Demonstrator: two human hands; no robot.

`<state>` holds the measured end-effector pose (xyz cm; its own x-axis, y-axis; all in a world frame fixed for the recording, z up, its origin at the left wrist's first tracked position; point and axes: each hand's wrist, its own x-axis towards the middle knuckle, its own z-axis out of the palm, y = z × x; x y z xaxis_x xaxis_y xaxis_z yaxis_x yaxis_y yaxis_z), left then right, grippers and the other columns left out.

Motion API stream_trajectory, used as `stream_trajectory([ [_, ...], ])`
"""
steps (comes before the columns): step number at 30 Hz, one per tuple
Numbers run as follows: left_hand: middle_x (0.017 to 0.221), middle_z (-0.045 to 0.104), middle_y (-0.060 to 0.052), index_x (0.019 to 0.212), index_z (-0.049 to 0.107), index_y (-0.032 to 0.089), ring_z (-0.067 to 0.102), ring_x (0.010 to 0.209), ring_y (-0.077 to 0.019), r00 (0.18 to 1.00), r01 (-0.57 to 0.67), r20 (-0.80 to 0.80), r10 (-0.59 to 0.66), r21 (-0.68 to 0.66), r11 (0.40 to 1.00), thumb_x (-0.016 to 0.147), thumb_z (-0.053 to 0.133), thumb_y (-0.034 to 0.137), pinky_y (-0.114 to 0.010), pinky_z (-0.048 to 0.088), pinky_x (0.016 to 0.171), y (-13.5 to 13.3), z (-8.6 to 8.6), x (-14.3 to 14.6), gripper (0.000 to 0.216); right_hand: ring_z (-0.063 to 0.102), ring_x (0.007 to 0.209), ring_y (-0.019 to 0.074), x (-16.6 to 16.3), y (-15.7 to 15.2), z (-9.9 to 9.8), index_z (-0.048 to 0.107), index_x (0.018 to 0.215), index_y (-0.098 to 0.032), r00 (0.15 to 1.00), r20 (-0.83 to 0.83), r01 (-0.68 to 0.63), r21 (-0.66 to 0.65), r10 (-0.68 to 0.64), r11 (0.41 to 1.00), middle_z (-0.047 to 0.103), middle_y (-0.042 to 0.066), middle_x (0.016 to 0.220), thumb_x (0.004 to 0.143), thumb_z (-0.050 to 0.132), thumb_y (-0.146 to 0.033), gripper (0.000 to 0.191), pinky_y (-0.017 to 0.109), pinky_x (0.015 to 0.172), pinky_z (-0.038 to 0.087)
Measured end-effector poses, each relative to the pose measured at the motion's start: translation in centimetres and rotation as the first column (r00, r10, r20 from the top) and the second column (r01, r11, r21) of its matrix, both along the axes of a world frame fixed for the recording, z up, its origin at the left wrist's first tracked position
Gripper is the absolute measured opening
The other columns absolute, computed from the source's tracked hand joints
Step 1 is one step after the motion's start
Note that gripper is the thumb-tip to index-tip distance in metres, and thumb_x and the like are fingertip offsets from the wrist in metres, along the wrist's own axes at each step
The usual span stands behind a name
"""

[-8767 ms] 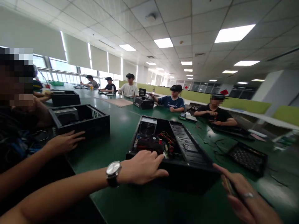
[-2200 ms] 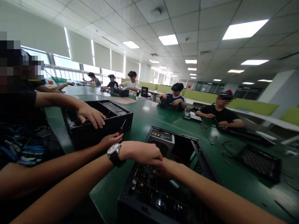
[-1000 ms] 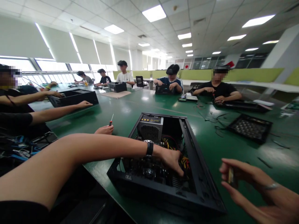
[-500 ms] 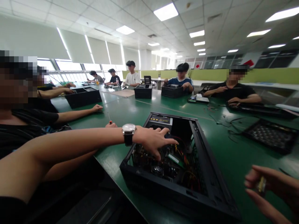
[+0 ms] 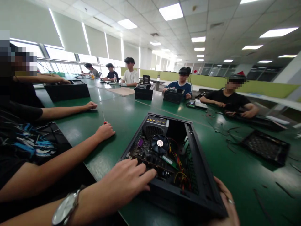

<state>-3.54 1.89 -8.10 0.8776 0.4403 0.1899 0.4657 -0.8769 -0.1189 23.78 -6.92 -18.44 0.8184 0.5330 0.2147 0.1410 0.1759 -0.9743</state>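
Note:
An open black computer case (image 5: 207,169) lies on the green table in front of me. Inside it show a round black fan (image 5: 160,143), a green memory stick (image 5: 169,161), a power supply (image 5: 156,127) and coloured cables. My left hand (image 5: 128,177), with a watch on its wrist, lies over the near left corner of the case, fingers bent across the rim. Around the near right edge of the case curls my right hand (image 5: 227,202); part of it is hidden behind the wall. A small shiny spot shows at its fingers, too blurred to name.
At my left, a co-worker's hand (image 5: 104,131) holds a screwdriver (image 5: 103,118), and another hand (image 5: 90,106) rests on the table. A black panel (image 5: 265,146) and loose cables lie at the right. More computer cases (image 5: 144,93) stand farther back, with several people seated around.
My left hand has drawn back from above the fan to the near left corner. My right hand, which held a small brass-coloured thing off to the right, is now at the case's near right edge.

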Motion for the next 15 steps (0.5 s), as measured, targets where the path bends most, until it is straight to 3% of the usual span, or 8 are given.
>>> stream_trajectory([
  [2,0.096,0.065,-0.002,0.133,0.051,0.026,0.062,0.083,-0.0227,0.999,-0.044,-0.008,0.044,0.042,0.998,0.096,0.066,0.029,-0.034,0.048,0.074,3.9,0.1,-1.7,0.040,0.059,0.114,0.0282,-3.0,4.8,1.5,0.057,0.125,-0.018,0.998,-0.015,-0.055,0.045,0.056,0.997,0.062,0.010,0.124,0.095,0.042,-0.053,0.049,0.040,0.094,0.046],
  [5,0.102,0.065,-0.005,0.137,0.051,0.025,0.062,0.094,-0.0248,0.986,-0.168,0.019,0.167,0.140,0.976,0.097,0.062,0.022,-0.039,0.049,0.085,10.3,0.1,-4.4,0.042,0.055,0.120,0.0275,-6.8,13.2,2.9,0.053,0.122,-0.014,0.990,0.090,-0.116,0.039,0.113,0.992,0.059,0.014,0.125,0.095,0.030,-0.051,0.051,0.040,0.101,0.042],
  [8,0.127,0.059,-0.014,0.145,0.045,0.018,0.056,0.118,-0.0315,0.934,-0.353,0.158,0.321,0.260,0.899,0.093,0.062,0.012,-0.048,0.044,0.102,14.1,-0.7,-6.2,0.055,0.051,0.124,0.0283,-10.1,20.9,3.5,0.048,0.128,-0.014,0.976,0.139,-0.173,0.009,0.170,0.985,0.056,0.018,0.129,0.095,0.019,-0.043,0.053,0.042,0.103,0.040],
  [10,0.143,0.048,-0.019,0.148,0.041,0.015,0.044,0.134,-0.0357,0.900,-0.412,0.280,0.335,0.294,0.862,0.091,0.061,0.010,-0.054,0.037,0.111,14.1,-1.3,-6.2,0.061,0.050,0.126,0.0295,-11.7,24.5,3.6,0.048,0.130,-0.014,0.963,0.161,-0.214,-0.022,0.215,0.976,0.055,0.021,0.130,0.095,0.017,-0.038,0.052,0.044,0.105,0.039],
  [12,0.148,0.043,-0.017,0.147,0.042,0.017,0.039,0.139,-0.0341,0.883,-0.383,0.391,0.262,0.273,0.883,0.094,0.055,0.010,-0.053,0.036,0.114,12.5,-1.7,-5.1,0.055,0.051,0.125,0.0298,-12.6,26.3,3.4,0.050,0.126,-0.013,0.947,0.182,-0.259,-0.050,0.263,0.965,0.056,0.023,0.129,0.094,0.019,-0.036,0.050,0.044,0.107,0.039],
  [15,0.135,0.055,-0.012,0.141,0.048,0.020,0.048,0.131,-0.0261,0.869,-0.159,0.494,0.028,0.225,0.961,0.099,0.044,0.011,-0.045,0.040,0.113,9.4,-1.5,-1.3,0.043,0.056,0.121,0.0272,-11.8,24.8,2.5,0.053,0.121,-0.015,0.911,0.222,-0.339,-0.077,0.348,0.938,0.060,0.020,0.126,0.095,0.025,-0.037,0.045,0.040,0.107,0.041],
])
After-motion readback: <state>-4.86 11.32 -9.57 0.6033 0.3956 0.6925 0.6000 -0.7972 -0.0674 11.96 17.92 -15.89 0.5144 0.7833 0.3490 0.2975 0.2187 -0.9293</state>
